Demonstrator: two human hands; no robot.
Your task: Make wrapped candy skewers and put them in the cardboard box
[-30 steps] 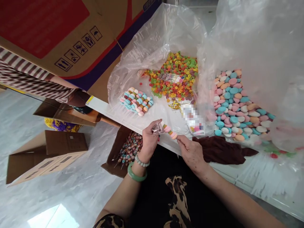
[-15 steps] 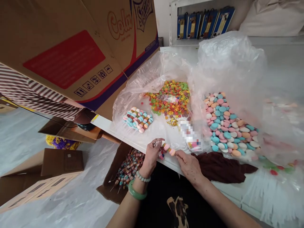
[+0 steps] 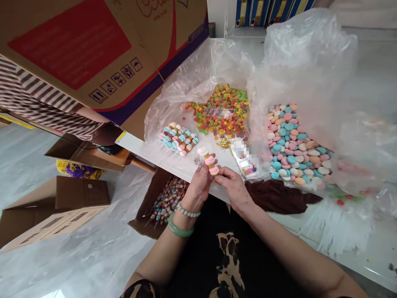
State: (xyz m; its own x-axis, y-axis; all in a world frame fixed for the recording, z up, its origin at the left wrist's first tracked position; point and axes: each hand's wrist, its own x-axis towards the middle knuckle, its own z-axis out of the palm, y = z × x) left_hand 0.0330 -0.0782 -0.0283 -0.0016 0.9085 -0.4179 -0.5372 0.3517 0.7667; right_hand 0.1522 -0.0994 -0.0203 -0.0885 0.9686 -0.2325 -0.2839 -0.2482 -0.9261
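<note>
A short candy skewer (image 3: 210,161) of pink and white marshmallow-like sweets with ring gummies between them is held up over the table edge. My left hand (image 3: 200,181), with a bead bracelet and a green bangle, is closed around its side; a small printed clear wrapper (image 3: 197,160) shows by its fingers. My right hand (image 3: 234,186) pinches the skewer's lower end. Beyond them lie a stack of similar skewers (image 3: 178,138), a heap of coloured ring gummies (image 3: 225,109), gold ties (image 3: 223,142) and printed plastic bags (image 3: 245,160).
Pastel oval sweets (image 3: 291,151) fill a plastic sheet at right. A brown cloth (image 3: 276,196) and white sticks (image 3: 336,227) lie nearer. A large carton (image 3: 145,54) stands at left, by a person's striped sleeve (image 3: 46,95). Below the table edge sits a box (image 3: 141,211) of skewers.
The skewer has swung more upright, and my right hand has moved left, closer to my left hand. The view has tilted downward.
</note>
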